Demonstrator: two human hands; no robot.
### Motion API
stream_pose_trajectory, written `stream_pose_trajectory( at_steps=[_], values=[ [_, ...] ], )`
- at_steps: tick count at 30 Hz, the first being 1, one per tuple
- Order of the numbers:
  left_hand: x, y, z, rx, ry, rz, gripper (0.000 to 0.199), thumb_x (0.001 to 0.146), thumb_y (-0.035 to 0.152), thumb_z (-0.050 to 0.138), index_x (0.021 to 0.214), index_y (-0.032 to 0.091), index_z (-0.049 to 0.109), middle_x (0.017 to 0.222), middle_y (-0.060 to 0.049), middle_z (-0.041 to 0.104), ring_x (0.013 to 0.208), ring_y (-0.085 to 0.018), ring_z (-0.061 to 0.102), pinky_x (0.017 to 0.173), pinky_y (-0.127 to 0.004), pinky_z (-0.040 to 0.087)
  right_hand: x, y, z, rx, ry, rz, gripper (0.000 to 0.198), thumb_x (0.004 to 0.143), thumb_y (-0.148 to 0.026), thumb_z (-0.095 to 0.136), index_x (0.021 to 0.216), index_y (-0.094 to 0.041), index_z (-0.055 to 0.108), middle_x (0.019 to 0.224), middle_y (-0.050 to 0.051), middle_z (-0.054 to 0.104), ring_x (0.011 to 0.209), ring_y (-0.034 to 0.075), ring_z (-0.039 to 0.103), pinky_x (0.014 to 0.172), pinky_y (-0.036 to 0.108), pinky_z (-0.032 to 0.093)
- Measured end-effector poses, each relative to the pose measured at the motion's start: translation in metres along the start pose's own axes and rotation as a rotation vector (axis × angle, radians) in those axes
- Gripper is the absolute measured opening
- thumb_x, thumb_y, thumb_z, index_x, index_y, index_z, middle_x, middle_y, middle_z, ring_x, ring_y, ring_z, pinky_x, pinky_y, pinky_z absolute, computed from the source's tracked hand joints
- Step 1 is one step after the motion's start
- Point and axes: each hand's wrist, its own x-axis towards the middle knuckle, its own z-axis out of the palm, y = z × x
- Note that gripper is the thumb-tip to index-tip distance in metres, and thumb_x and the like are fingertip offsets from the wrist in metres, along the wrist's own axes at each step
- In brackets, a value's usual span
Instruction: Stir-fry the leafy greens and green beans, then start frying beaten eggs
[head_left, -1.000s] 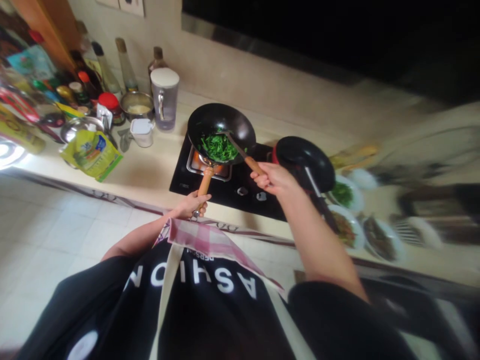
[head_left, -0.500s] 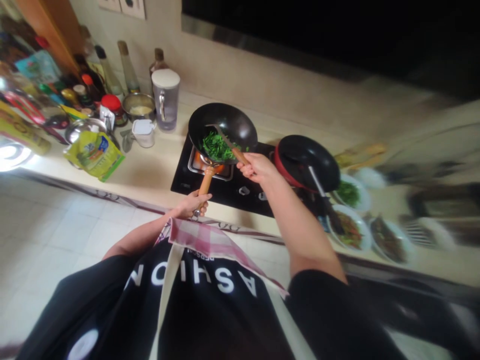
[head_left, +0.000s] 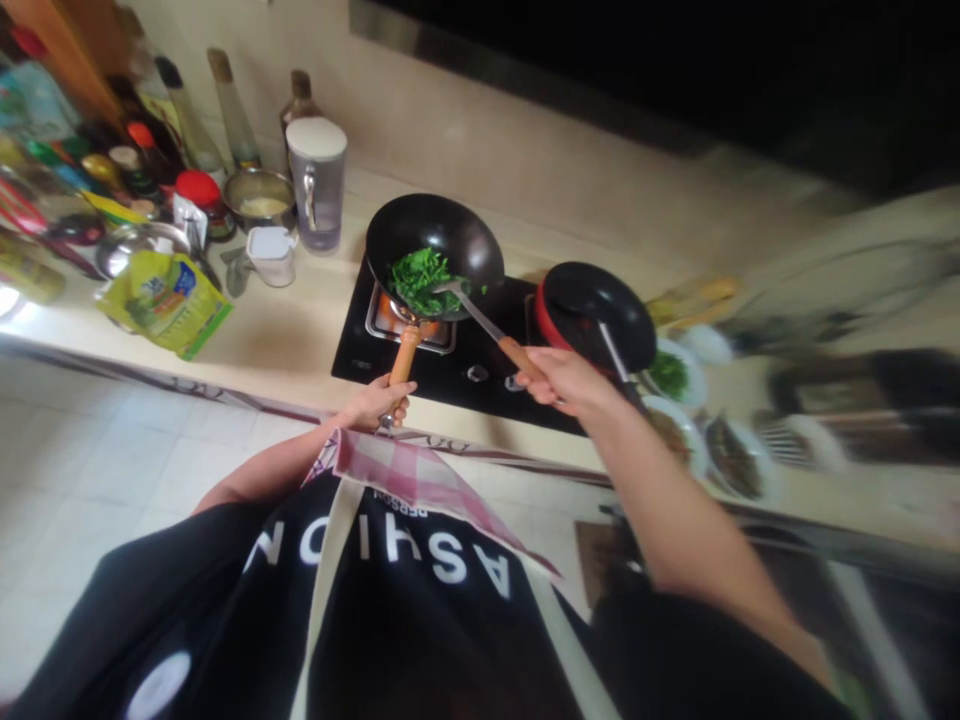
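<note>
My left hand [head_left: 386,400] is wrapped round the wooden handle of a black wok [head_left: 461,240], which rests over a lit burner [head_left: 381,318]. Chopped green vegetables [head_left: 420,278] lie heaped in the wok's near left part. In my right hand [head_left: 559,380] is the wooden grip of a metal spatula [head_left: 484,322]. Its blade is in the wok, at the right edge of the greens. A few green bits stick to the wok's right wall.
Right of the wok stands a red-sided black pan [head_left: 598,310] with a utensil in it. Plates of food, one with greens [head_left: 669,374], line the right counter. A lidded pitcher [head_left: 319,185], a yellow-green bag [head_left: 165,305] and several bottles [head_left: 234,110] stand on the left.
My right hand has moved right and toward me, and the spatula blade has shifted to the greens' right side. The left hand keeps its hold. The view has shifted slightly.
</note>
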Motion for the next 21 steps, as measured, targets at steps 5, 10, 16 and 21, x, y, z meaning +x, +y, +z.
stream_pose_trajectory(
  at_steps=[5, 10, 16, 21],
  values=[
    [-0.005, 0.005, 0.002, -0.001, -0.006, -0.007, 0.023, 0.094, 0.022, 0.063, 0.091, 0.021, 0.041, 0.057, 0.008, 0.047, 0.037, -0.006, 0.041, 0.035, -0.016, 0.032, -0.011, -0.009, 0.008, 0.089, 0.042, 0.032, 0.02, 0.1, -0.02, 0.043, 0.112, -0.014, 0.058, 0.059, 0.001, 0.051, 0.036, 0.002, 0.027, 0.032, 0.011, 0.017],
    [-0.004, 0.003, 0.0, -0.001, -0.019, 0.011, 0.022, 0.093, 0.022, 0.064, 0.092, 0.02, 0.042, 0.057, 0.007, 0.048, 0.038, -0.006, 0.043, 0.036, -0.016, 0.033, -0.022, 0.005, -0.012, 0.411, -0.035, 0.074, 0.018, 0.1, -0.021, 0.041, 0.106, -0.015, 0.057, 0.064, -0.002, 0.045, 0.039, 0.0, 0.025, 0.032, 0.007, 0.021],
    [-0.002, 0.003, 0.0, -0.006, -0.004, 0.009, 0.021, 0.093, 0.021, 0.064, 0.091, 0.02, 0.042, 0.058, 0.007, 0.049, 0.038, -0.007, 0.042, 0.036, -0.017, 0.032, -0.005, 0.044, 0.014, 0.681, -0.177, 0.131, 0.022, 0.099, -0.017, 0.038, 0.1, -0.013, 0.059, 0.066, -0.004, 0.039, 0.04, -0.001, 0.023, 0.033, 0.005, 0.022],
    [-0.002, 0.002, 0.0, -0.023, -0.004, 0.004, 0.026, 0.09, 0.022, 0.068, 0.091, 0.021, 0.043, 0.057, 0.007, 0.049, 0.037, -0.006, 0.042, 0.036, -0.016, 0.032, 0.005, 0.03, 0.03, 0.656, -0.178, 0.091, 0.021, 0.101, -0.021, 0.041, 0.106, -0.013, 0.06, 0.065, -0.004, 0.042, 0.039, -0.001, 0.024, 0.032, 0.006, 0.021]
  ],
)
